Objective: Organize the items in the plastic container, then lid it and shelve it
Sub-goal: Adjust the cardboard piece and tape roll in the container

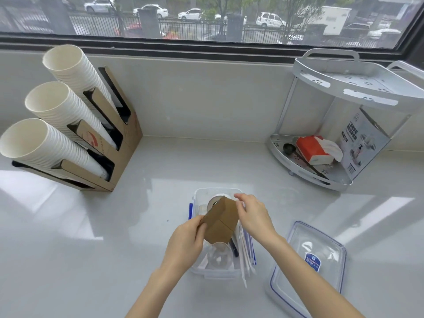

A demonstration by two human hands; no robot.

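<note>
The pale worktop (91,226) runs under a window, with a cardboard cup rack (110,157) far to the left and a white corner shelf (344,92) at the back right, well apart from the work. Close to the person sits the clear plastic container (215,273), its long axis running away from the body. Its lid (307,267) lies flat on the worktop just beside it on the right, nearer the right hand, so the container is not yet closed.

Above the container's middle, both hands hold a brown cardboard box (220,220). The box is tilted, its long axis slanting from near-left up to far-right, roughly along the container's length but not square with it. The left hand (183,244) grips the near-left end, fingers (199,222) closed on the cardboard. The right hand (252,216) is at the far-right end, its fingertips (238,197) slightly apart and seemingly touching the top edge, though whether they pinch it or only steady it is hard to tell.

Beneath the box lie a clear cup (219,255) at the near end, a round item at the far end, a dark pen (234,247), and white wrapped straws (244,255) along the right wall, some poking over the near rim.

The next move likely turns on that slant: the box has to be levelled and lined up with the container's long axis to settle in the free space left of the straws.
</note>
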